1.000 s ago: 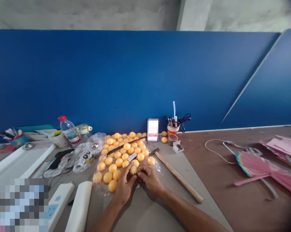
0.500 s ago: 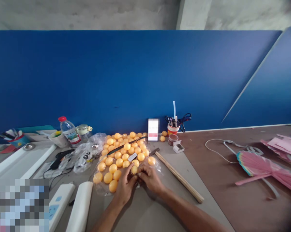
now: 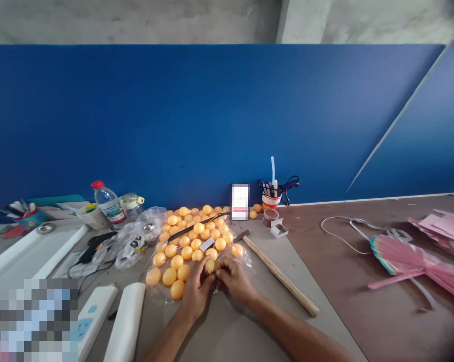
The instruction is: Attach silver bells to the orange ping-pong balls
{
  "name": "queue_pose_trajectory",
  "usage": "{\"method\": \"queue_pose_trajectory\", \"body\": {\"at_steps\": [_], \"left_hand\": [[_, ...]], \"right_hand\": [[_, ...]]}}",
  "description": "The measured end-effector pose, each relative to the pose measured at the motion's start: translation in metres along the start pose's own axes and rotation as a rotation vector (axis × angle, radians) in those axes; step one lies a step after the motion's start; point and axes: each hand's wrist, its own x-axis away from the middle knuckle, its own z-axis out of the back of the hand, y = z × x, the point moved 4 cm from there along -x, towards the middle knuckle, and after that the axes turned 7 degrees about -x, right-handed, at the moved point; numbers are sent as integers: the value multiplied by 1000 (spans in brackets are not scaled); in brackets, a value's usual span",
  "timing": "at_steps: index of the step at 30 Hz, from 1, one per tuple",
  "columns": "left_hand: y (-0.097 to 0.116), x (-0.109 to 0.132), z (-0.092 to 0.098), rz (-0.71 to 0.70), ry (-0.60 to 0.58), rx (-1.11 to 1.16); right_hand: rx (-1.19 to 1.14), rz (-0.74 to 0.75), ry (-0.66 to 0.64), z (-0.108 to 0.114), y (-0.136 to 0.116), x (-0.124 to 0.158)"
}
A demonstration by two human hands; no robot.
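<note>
Many orange balls (image 3: 191, 236) lie heaped on a clear plastic bag (image 3: 242, 257) on the grey table (image 3: 227, 327). My left hand (image 3: 195, 292) and my right hand (image 3: 236, 282) meet at the pile's near edge, fingers curled. Both pinch one orange ball (image 3: 210, 265) between their fingertips. A small dark thing shows under the fingers; I cannot make it out. A hammer with a long wooden handle (image 3: 280, 275) lies just right of my right hand.
A water bottle (image 3: 108, 202), jar and cup stand back left, with a black glue gun (image 3: 93, 245) and crumpled bags. White foam blocks (image 3: 127, 322) lie front left. A pen cup (image 3: 270, 200) stands by the blue wall. Pink paper fans (image 3: 411, 259) and white cord lie right.
Both hands stay pinched on the same ball at the pile's edge, with only slight finger shifts. The view has drifted a little.
</note>
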Motion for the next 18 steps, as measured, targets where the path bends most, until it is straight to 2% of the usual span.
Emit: {"method": "queue_pose_trajectory", "body": {"at_steps": [7,12,18], "left_hand": [[-1,1,0,-43,15,-14],[-3,2,0,-42,26,4],[-1,2,0,-49,31,-10]], "right_hand": [[-12,-36,31,-1,4,1],[-67,-72,-30,-1,2,1],[-36,-46,-58,2,2,-3]]}}
